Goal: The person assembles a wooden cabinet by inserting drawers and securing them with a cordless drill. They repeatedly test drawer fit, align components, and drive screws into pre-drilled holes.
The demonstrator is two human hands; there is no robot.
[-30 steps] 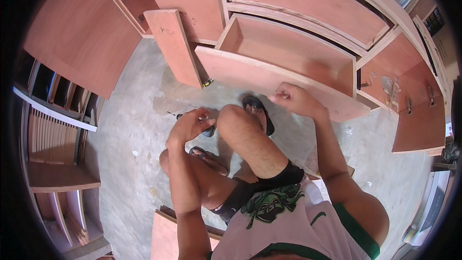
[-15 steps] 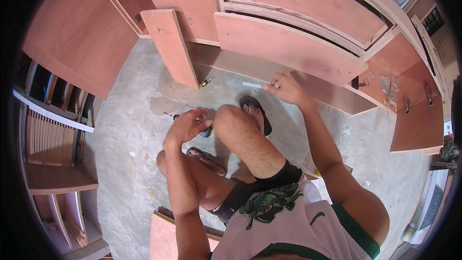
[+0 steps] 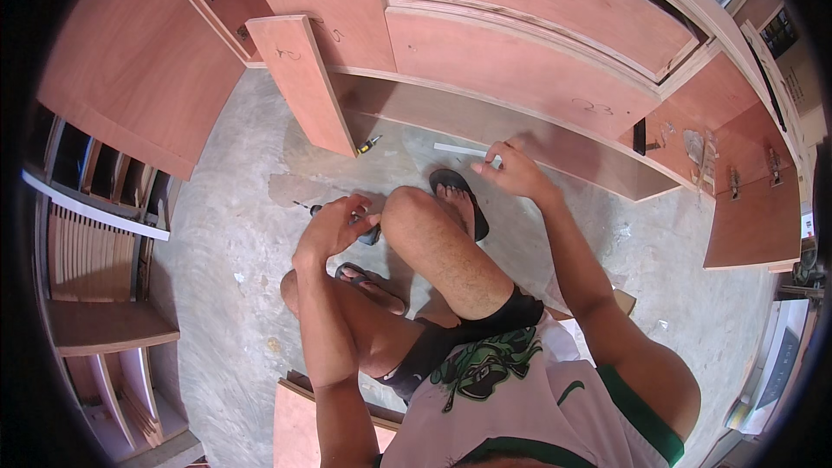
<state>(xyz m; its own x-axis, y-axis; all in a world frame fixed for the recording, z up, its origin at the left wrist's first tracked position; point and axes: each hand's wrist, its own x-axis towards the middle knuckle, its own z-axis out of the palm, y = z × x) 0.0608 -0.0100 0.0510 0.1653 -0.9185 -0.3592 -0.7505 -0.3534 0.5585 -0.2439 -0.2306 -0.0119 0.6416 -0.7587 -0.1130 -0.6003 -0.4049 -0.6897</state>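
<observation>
Head view: my half-curled left hand (image 3: 334,227) and loosely bent right hand (image 3: 517,173) look empty; the drawer (image 3: 520,62) sits at one o'clock.

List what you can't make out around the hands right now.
All in the head view:
- Drawer interior: hidden behind its closed drawer front.
- White strip: its right end meets the right hand, whose fingers hide whether it is gripped.
- Drill-like tool: its middle is covered by the left hand.
- Wooden panel: cut off by the lower edge.
</observation>
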